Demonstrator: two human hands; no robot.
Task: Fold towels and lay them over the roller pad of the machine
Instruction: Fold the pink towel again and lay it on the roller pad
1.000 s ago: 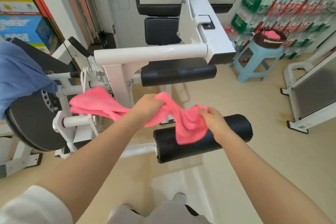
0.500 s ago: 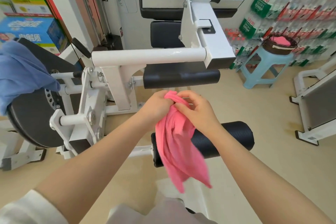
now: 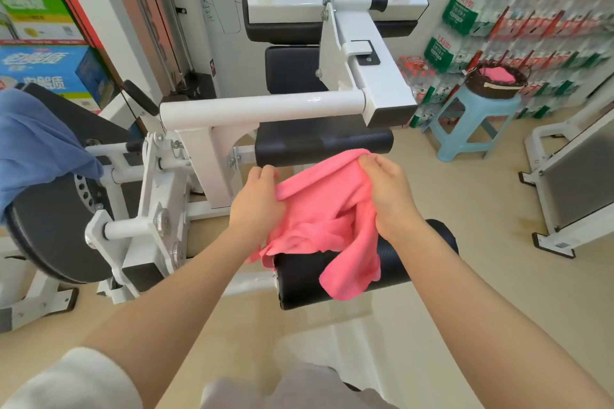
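Note:
A pink towel (image 3: 327, 212) hangs crumpled between both hands, above the lower black roller pad (image 3: 305, 279) of the white gym machine (image 3: 259, 106). My left hand (image 3: 257, 199) grips the towel's left top edge. My right hand (image 3: 388, 189) pinches its right top corner. The towel's lower folds drape onto the roller pad's top and front. A second, upper black roller pad (image 3: 324, 141) sits just behind the hands.
A blue towel (image 3: 36, 149) lies over a black pad at the left. A light blue stool (image 3: 475, 123) at the back right carries a dark basket (image 3: 496, 85) with another pink towel. Bottled water packs line the right wall. A white frame (image 3: 571, 183) stands at the right.
The hands came together at the towel's top, then drew apart again. The towel now spreads between them and has dropped onto the lower roller pad.

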